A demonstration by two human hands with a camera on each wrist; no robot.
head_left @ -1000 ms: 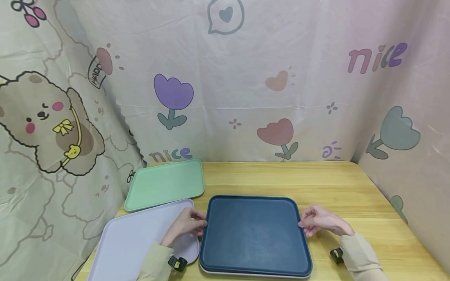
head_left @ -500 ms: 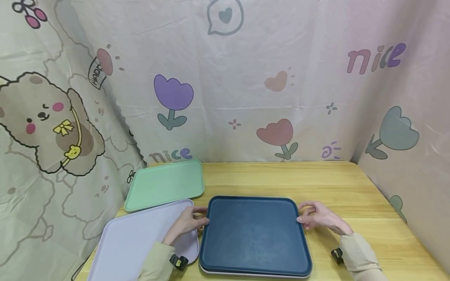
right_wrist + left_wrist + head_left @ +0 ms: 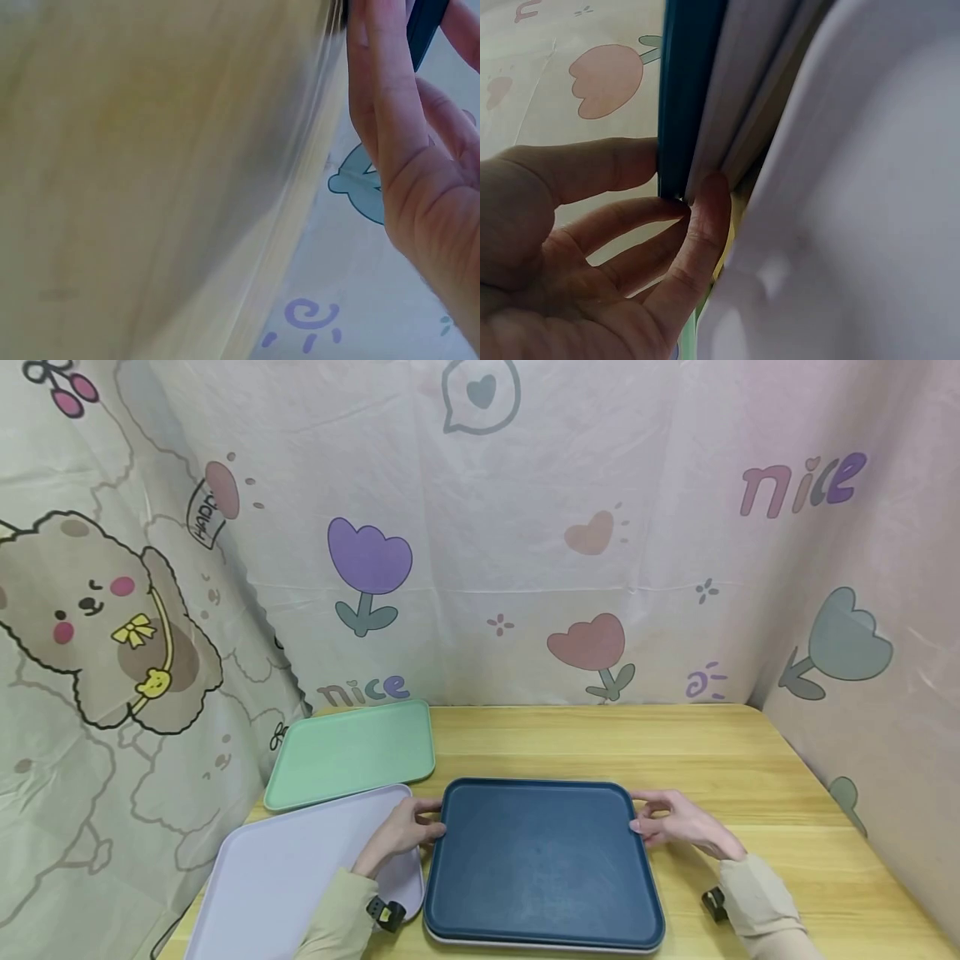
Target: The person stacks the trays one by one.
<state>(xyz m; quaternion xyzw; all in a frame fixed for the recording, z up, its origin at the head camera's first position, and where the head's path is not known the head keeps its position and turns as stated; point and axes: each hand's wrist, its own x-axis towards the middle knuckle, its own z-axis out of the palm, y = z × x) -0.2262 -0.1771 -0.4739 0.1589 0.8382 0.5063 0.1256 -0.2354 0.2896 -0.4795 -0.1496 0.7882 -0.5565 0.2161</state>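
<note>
A dark blue tray lies on top of a pale tray that shows as a light rim below it. My left hand pinches the blue tray's left edge. In the left wrist view its thumb lies at the blue rim, and its fingers reach the edges of the stacked trays from the other side. At the right edge, my right hand holds the blue tray with thumb and fingers. The right wrist view shows only a corner of that blue tray, partly behind the fingers.
A lavender tray lies on the left, partly under my left forearm. Behind it rests a mint green tray. The wooden table ends at printed curtains at the back and both sides.
Both hands have shifted slightly away from me along the blue tray's sides, and their fingers have spread a little more. The trays have hardly moved.
</note>
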